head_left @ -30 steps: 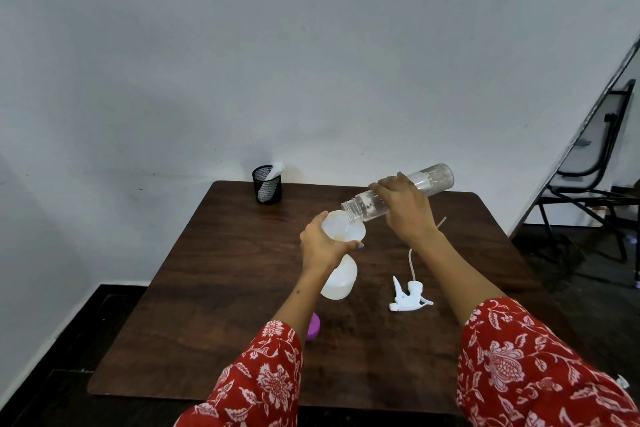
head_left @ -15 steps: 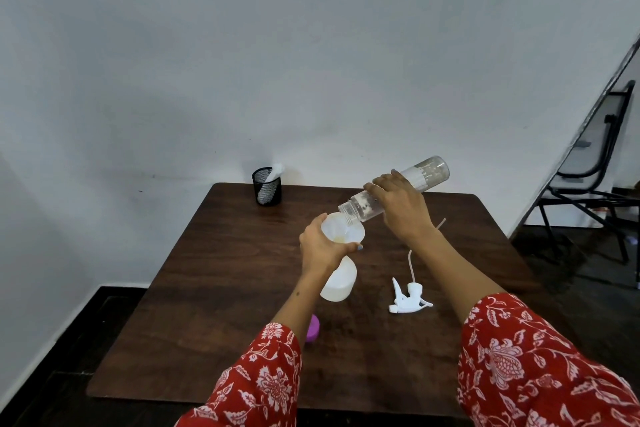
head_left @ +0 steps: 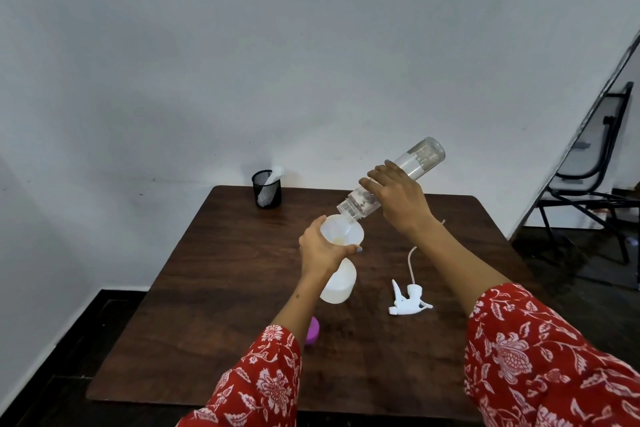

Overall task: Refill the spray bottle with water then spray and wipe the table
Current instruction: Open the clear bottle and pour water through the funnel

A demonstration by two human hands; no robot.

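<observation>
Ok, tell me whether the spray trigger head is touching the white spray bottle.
Apart. The head view shows the spray trigger head lying on the table, with bare wood between it and the white spray bottle.

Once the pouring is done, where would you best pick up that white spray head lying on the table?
The spray head lies on its side, right of the white bottle, its thin tube trailing toward the far edge. Probably best to come from above with the right hand and pinch the round collar where the tube enters: it looks like the thickest part, while the trigger and nozzle stick out thin.

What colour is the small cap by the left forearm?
Purple cap, half hidden, in the head view.
</observation>
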